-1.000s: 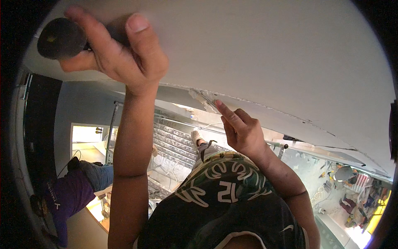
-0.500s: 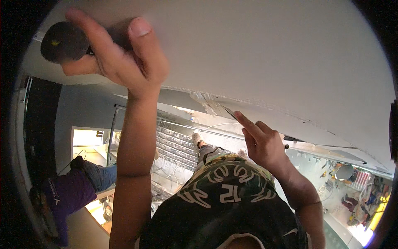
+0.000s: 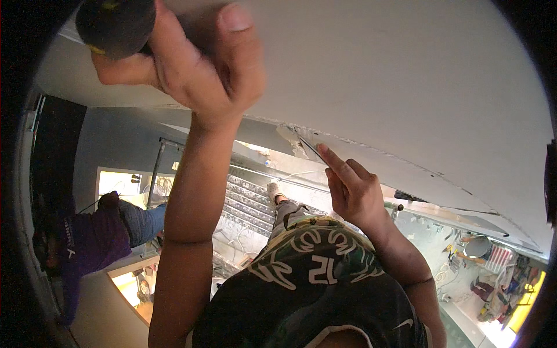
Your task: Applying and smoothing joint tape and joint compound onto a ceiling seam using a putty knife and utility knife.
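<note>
One thin tool — held in the right hand.

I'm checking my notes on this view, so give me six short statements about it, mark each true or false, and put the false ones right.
1. The left hand is higher in the picture than the right hand. True.
2. The left hand is empty. False: it holds a dark rounded object.
3. The right hand holds a thin tool. True.
4. The person wears plain white. False: the shirt is dark with pale markings.
5. The co-worker at the left wears a purple top. True.
6. The co-worker's trousers are yellow. False: they are blue jeans.
</note>
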The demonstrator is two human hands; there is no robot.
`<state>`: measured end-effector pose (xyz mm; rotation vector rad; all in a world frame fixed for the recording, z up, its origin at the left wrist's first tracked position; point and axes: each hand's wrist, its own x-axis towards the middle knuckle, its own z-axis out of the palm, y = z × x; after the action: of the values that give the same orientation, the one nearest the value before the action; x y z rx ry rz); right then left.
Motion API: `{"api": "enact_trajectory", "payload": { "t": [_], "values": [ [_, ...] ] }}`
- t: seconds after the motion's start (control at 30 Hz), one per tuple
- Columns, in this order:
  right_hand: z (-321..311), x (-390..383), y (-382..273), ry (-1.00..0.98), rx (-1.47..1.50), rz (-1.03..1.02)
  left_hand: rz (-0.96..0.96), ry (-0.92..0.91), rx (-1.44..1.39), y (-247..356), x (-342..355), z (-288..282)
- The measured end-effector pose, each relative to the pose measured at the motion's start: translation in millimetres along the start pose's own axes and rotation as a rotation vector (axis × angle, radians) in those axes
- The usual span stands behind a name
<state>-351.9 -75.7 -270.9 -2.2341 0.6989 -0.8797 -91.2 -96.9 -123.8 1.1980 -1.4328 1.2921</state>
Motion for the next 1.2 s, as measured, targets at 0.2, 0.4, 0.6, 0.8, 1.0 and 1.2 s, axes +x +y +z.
{"api": "enact_trajectory", "payload": {
  "t": [0.2,0.4,0.6,0.8,1.0,1.2],
  "values": [
    [7,3,0,-0.043,0.027,0.011,0.037,0.134,-0.149,-2,4,8],
    [33,-7,3,-0.222,0.545,0.304,0.063,0.054,-0.006,-3,4,0],
    [42,-8,-3,-0.162,0.501,0.101,-0.011,0.222,-0.289,3,4,18],
    [16,-17,-13,-0.06,0.12,-0.038,0.38,0.09,0.131,-35,8,2],
    [7,-13,-11,-0.014,0.016,0.036,0.569,0.119,0.394,-37,21,-6],
    [14,-8,-3,0.036,-0.059,-0.029,0.558,0.059,0.409,-41,18,-12]
  ]
}}
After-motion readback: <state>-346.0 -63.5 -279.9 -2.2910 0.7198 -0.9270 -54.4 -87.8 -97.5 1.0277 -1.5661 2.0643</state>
